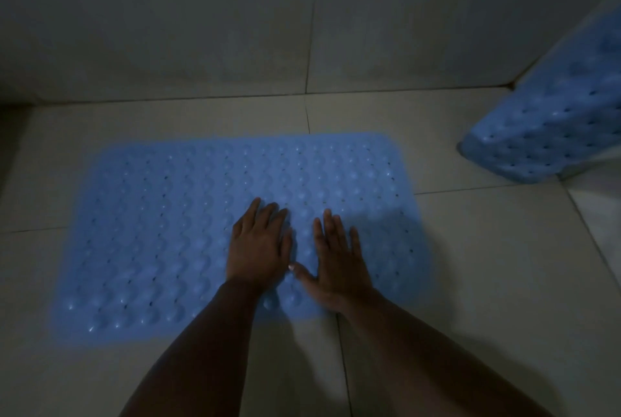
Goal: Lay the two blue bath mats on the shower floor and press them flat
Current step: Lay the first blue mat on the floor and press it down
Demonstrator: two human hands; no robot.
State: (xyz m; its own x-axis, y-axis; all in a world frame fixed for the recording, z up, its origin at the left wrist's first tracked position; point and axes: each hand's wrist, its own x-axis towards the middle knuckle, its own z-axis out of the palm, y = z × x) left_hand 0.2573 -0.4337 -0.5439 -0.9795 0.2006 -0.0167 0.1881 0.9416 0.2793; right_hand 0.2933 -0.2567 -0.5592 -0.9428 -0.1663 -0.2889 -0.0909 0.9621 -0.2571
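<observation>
Dim light, tiled shower floor (470,265). First blue mat (151,231) lies spread across the centre of the frame, long axis running left to right, bubble side up. It looks flat over most of its area; the lower left edge is too blurred to judge.

Left hand (258,248) and right hand (339,258) both rest palm-down on the mat's centre-right part, side by side, nearly touching at the thumbs. Fingers straight, slightly spread, pointing to the top of the frame. Neither grip has hold of anything; both are flat, pressing. Forearms come in from the lower edge.

Second blue mat (554,120) stands at the right edge of the frame, apparently leaning against the wall (201,13), lower end on the floor, not yet laid. It lies up and to the right of the hands, well apart; the right hand is the nearer one. Likely the reach goes that way once pressing here is done.
</observation>
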